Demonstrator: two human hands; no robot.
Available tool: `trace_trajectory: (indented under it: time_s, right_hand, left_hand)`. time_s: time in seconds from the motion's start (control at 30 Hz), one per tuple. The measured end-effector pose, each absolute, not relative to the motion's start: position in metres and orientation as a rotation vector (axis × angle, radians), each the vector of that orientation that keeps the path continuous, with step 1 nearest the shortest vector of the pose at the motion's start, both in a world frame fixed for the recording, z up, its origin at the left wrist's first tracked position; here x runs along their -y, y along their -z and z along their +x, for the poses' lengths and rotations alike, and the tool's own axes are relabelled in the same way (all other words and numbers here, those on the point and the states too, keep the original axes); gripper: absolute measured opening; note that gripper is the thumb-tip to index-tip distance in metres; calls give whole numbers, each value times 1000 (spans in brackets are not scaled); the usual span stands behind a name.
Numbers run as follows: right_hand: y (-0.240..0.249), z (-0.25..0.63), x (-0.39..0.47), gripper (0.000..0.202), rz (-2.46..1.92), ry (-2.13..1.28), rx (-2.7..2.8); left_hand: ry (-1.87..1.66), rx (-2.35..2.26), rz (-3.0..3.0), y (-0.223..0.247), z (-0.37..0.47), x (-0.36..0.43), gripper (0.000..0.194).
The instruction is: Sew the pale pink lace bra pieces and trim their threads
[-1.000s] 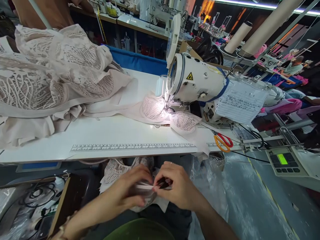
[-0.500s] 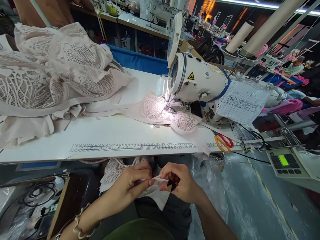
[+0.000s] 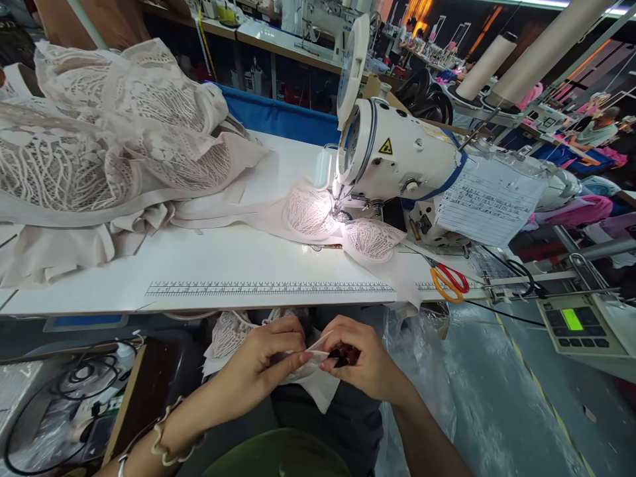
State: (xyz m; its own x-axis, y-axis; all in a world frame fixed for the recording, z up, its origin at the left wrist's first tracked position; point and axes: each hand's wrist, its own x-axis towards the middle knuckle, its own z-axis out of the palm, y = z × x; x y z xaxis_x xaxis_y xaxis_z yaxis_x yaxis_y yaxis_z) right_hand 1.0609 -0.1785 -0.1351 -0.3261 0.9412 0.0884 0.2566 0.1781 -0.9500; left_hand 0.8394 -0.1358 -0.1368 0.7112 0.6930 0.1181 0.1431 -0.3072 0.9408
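Over my lap, below the table edge, my left hand (image 3: 272,358) pinches the edge of a pale fabric piece (image 3: 320,391) between thumb and fingers. My right hand (image 3: 370,363) is closed opposite it, fingertips at the same edge. Tucked in that hand is a small dark red and black tool (image 3: 344,355) that looks like thread snips; the fingers partly cover it. Lace (image 3: 226,336) of the same pale colour hangs at the left of my lap. Above, a lace bra piece (image 3: 311,211) lies beneath the lit needle of the sewing machine (image 3: 397,149).
A heap of lace bra pieces (image 3: 89,152) covers the table's left side. Scissors with red and orange handles (image 3: 450,281) lie right of a printed ruler (image 3: 268,289). A control box (image 3: 581,324) stands at the right, and an open drawer (image 3: 122,397) at the lower left.
The tool in my right hand has turned, its dark tip now closer to the fabric edge. The pinched fabric has shifted slightly between my fingers. The whole view has moved a little.
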Motion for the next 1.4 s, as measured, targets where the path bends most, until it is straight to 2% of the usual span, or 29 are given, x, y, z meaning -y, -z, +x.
trace_trajectory:
  time_s: [0.2, 0.43, 0.97, 1.33, 1.4]
  right_hand:
    - [137, 1062, 181, 10, -1176, -1111, 1623]
    - [145, 1060, 182, 5, -1168, -1256, 1456]
    - [151, 1039, 185, 20, -1162, -1080, 1140]
    - [146, 1032, 185, 18, -1232, -1040, 1161]
    - [147, 1033, 186, 19, -1238, -1048, 1190]
  left_hand:
    - [-700, -652, 1770, 139, 839, 136, 33]
    - [-702, -677, 1749, 140, 840, 135, 34]
    - [-800, -728, 1844, 142, 843, 146, 26]
    - [-833, -880, 1781, 144, 854, 150, 33]
    - [-833, -963, 1769, 146, 858, 150, 29]
